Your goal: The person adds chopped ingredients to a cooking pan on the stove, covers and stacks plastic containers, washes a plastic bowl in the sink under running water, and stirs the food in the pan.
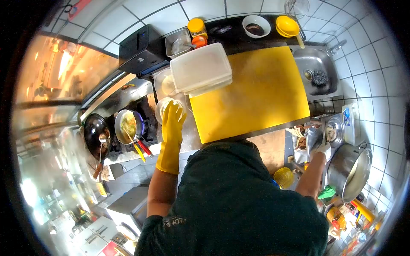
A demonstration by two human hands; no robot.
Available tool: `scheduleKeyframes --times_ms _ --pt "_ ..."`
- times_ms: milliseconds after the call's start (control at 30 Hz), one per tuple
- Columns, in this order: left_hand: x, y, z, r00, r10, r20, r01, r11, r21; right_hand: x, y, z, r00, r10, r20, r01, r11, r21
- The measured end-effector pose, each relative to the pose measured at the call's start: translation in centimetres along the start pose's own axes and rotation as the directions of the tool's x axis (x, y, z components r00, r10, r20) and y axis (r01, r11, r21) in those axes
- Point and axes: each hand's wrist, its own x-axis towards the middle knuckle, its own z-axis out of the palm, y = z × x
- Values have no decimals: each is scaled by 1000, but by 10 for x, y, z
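Observation:
My left hand (172, 123) wears a long yellow rubber glove. Its fingers stretch over the near right side of a pale round bowl (161, 108), which they partly cover. Beside it, stacked translucent plastic containers (200, 67) overlap the left edge of a yellow cutting board (252, 96). At the right, my right hand (324, 150) looks white, perhaps gloved, and reaches to the steel containers (315, 138), near a round steel bowl (333, 130). Its fingers are too small and blurred to make out.
A pan of food (128, 123) sits over a blue flame at the left, beside a black wok (96, 133) with a ladle. At the upper right is a steel sink (314, 64) with a dark scrubber. A large steel pot (350, 170) stands at the lower right.

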Motion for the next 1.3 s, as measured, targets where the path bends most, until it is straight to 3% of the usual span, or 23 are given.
scheduleKeyframes --times_ms 67,100,167,200,233,267,400,467,533,567,600,633,700,933,1033,1067,1233,1300 --pt "-6 1 -4 1000 -20 -21 20 1000 -1 -25 -11 27 983 174 -60 -133 899 418" --pt "-10 3 -5 998 -44 -41 43 999 -4 -48 -27 33 992 122 4 -109 866 489" --pt "-13 7 -3 994 -92 -67 92 996 -5 -118 -85 40 992 -34 124 -3 959 285" --pt "-13 5 -4 995 -78 -56 78 997 -9 -135 -98 48 953 -215 214 170 963 208" --pt "-14 0 -7 997 -66 -44 66 998 -13 -149 -109 55 873 -375 313 346 927 146" --pt "-14 -2 -8 998 -55 -31 54 998 -19 -166 -126 65 798 -420 433 386 907 168" --pt "-21 -8 -2 999 -43 1 43 999 -29 -293 -221 108 578 -493 650 419 863 281" --pt "-28 -14 -4 999 -16 34 17 1000 -17 -317 -237 137 286 -619 732 637 693 337" --pt "-39 -11 -2 999 -32 38 34 999 -42 -355 -255 162 217 -553 804 542 754 372" --pt "-45 -8 1 999 -36 36 38 998 -59 -389 -272 171 309 -381 871 249 917 312" --pt "-50 -5 5 999 -44 -7 44 999 -24 -410 -279 182 319 -359 877 210 929 304" --pt "-55 -5 2 999 -35 -9 35 999 -25 -426 -286 193 261 -311 914 162 947 276" --pt "-70 -7 -9 1000 -20 -21 19 999 -26 -450 -290 219 177 -263 948 160 959 236" --pt "-118 -11 -33 981 -30 -191 -3 985 -174 -480 -256 286 124 -248 961 203 954 220" --pt "-139 -14 -37 966 -46 -256 -11 976 -216 -483 -265 269 104 -246 964 196 955 223" --pt "-145 -13 -38 961 -49 -271 -10 977 -212 -483 -264 259 153 -302 941 233 936 263" --pt "-172 -23 -54 946 -4 -325 -35 993 -114 -440 -242 227 149 -563 813 554 729 403" --pt "-180 -13 -55 925 -27 -380 -1 997 -74 -428 -225 225 268 -520 811 437 816 379"
